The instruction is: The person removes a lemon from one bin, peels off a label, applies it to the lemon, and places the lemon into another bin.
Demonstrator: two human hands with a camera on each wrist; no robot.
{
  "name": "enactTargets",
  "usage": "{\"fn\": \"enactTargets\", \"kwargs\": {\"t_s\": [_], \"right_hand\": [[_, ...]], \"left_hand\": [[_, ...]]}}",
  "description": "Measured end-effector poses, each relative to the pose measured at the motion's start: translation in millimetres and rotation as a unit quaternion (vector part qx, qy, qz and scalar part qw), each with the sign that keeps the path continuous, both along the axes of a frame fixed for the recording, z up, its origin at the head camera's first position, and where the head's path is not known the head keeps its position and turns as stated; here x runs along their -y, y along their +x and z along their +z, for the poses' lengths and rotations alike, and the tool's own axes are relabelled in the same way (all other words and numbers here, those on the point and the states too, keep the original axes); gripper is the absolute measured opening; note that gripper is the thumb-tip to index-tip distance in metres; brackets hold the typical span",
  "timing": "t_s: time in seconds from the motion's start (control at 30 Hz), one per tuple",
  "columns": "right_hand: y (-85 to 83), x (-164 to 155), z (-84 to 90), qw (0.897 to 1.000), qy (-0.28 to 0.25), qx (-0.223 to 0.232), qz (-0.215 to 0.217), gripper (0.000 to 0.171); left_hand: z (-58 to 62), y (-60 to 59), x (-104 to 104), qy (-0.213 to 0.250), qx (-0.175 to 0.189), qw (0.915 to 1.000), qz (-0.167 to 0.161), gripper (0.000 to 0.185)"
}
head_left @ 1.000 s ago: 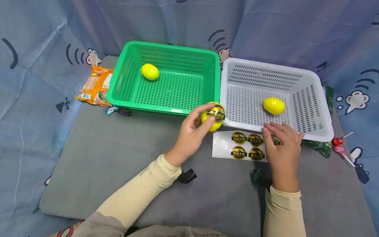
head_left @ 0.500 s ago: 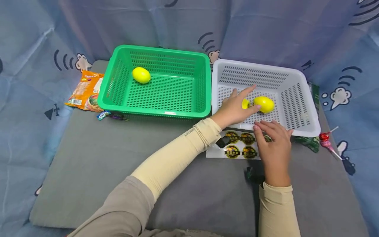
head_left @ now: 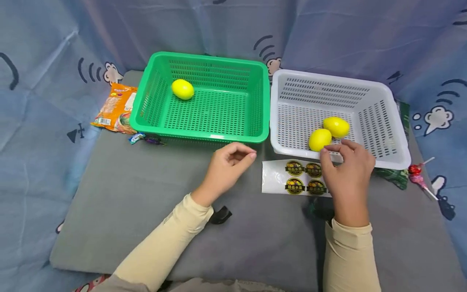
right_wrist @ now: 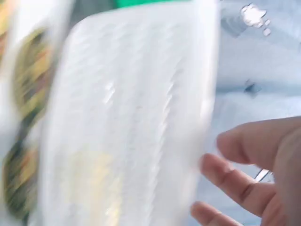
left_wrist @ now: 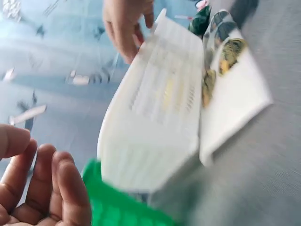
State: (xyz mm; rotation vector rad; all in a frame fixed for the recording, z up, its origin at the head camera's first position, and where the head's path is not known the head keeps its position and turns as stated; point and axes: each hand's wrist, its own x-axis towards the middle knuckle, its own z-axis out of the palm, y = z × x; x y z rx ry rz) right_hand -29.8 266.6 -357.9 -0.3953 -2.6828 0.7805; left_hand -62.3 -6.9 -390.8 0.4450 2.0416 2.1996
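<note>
Fingers of my right hand [head_left: 346, 170] curl over the glossy sticker sheet [head_left: 292, 178] just before the white plastic basket [head_left: 386, 164], apparently pinching a label, left hand [head_left: 228, 162] loosely curled and empty; I judge peeling next, then fetching the yellow lemon [head_left: 183, 89] from the green basket [head_left: 204, 136].

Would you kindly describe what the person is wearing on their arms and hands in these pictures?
Both hands are bare: no gloves or rings show on the left hand or the right hand. Each forearm is covered by a snug cream sleeve ending at the wrist, the left one with small grey lettering. A black strap shows beside the left wrist, and a dark one beside the right.
</note>
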Motion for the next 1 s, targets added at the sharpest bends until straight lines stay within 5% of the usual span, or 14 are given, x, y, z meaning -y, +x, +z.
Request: {"fn": "enactTargets", "kwargs": {"t_s": [0.2,0.4,0.5,0.6,0.73,0.83,0.9,1.0], "right_hand": [[-29.5,72.1,27.1,0.997,-0.006,-0.03,0.076,0.033],[-51.1,143.8,7.2,0.984,0.063,0.004,0.168,0.04],[-51.3,154.4,-0.8,0.981,0.089,0.018,0.171,0.04],[-51.1,155.1,-3.2,0.981,0.093,0.008,0.168,0.038],[-52.3,154.6,-2.7,0.983,0.069,0.018,0.167,0.038],[-53.4,155.8,-2.5,0.985,0.054,0.038,0.162,0.04],[-53.8,157.0,-3.1,0.984,0.054,0.046,0.162,0.04],[-53.6,159.8,-5.3,0.983,0.059,0.051,0.168,0.04]], "left_hand": [[-17.3,15.4,33.4,0.016,0.036,0.9974,0.06,0.018],[-23.1,18.6,44.5,0.019,0.028,0.9963,0.079,0.019],[-18.6,17.6,50.7,0.019,0.007,0.9955,0.093,0.019],[-2.5,4.2,65.0,-0.001,-0.054,0.991,0.122,0.017],[41.5,-44.7,95.1,-0.114,-0.114,0.9764,0.144,0.022],[74.4,-101.5,115.5,-0.257,-0.093,0.9574,0.093,0.031],[85.6,-142.3,125.7,-0.349,-0.076,0.9338,0.021,0.036],[84.3,-193.4,137.9,-0.462,-0.048,0.8802,-0.096,0.041]]}}
